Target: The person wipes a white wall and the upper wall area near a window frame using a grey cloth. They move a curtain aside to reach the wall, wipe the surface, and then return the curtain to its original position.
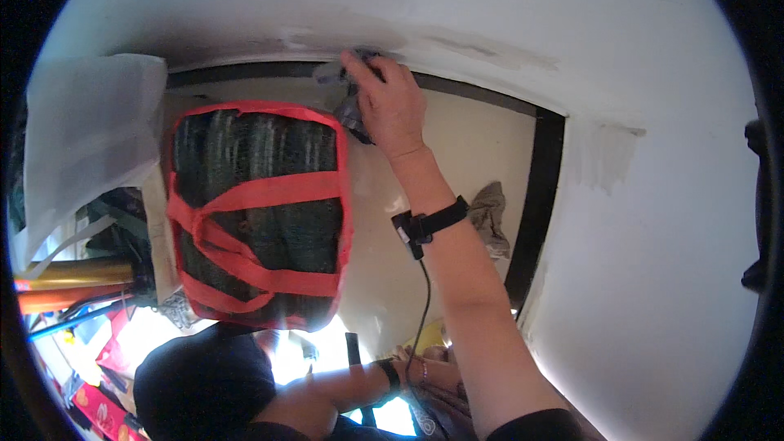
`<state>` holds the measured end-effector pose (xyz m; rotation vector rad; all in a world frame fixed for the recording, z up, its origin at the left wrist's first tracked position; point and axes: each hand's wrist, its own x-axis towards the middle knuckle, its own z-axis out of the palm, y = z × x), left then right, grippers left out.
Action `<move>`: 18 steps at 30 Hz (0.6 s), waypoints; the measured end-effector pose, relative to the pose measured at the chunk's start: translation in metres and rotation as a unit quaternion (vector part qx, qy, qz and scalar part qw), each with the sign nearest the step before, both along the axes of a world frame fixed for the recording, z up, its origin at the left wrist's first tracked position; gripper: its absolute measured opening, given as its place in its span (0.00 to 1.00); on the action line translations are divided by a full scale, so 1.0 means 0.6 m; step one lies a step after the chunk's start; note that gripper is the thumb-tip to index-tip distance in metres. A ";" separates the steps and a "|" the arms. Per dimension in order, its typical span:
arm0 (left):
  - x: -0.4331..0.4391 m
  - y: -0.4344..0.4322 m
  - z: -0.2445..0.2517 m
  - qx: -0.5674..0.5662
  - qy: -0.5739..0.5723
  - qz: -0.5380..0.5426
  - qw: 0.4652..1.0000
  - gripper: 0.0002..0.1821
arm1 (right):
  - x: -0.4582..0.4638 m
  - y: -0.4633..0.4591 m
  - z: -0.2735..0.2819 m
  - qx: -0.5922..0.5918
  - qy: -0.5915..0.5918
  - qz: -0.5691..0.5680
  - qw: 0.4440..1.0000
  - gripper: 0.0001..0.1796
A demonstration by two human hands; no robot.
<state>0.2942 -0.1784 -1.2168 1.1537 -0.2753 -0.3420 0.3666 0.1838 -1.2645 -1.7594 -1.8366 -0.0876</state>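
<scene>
My right hand is closed around a crumpled dark grey-blue cloth at the foot of the white wall. The cloth's upper end reaches the dark baseboard, and its lower end hangs towards the floor. Grey smudges mark the wall just above it. My left hand is low in the picture, partly hidden by my right forearm; whether it holds anything cannot be made out. Beside the right hand stands a dark green, striped bag with red edging and red straps.
A grey-brown rag lies on the beige floor near the corner baseboard. At left are a white bag and gold and orange tubes. A cable runs from a black band on my right forearm.
</scene>
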 end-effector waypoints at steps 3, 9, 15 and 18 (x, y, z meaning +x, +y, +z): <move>-0.005 0.005 0.008 -0.004 -0.001 0.007 1.000 0.26 | -0.035 0.040 -0.001 0.032 -0.068 0.103 0.992 0.21; 0.000 0.006 0.018 -0.012 -0.007 0.013 1.000 0.27 | -0.057 0.065 -0.044 -0.052 -0.156 0.071 0.984 0.17; -0.013 0.007 0.020 -0.010 -0.011 0.016 1.000 0.27 | 0.066 -0.029 -0.021 -0.120 -0.157 -0.134 0.971 0.14; -0.026 0.009 0.015 -0.009 -0.012 0.005 1.000 0.27 | 0.082 -0.065 -0.020 -0.072 -0.045 -0.202 0.976 0.16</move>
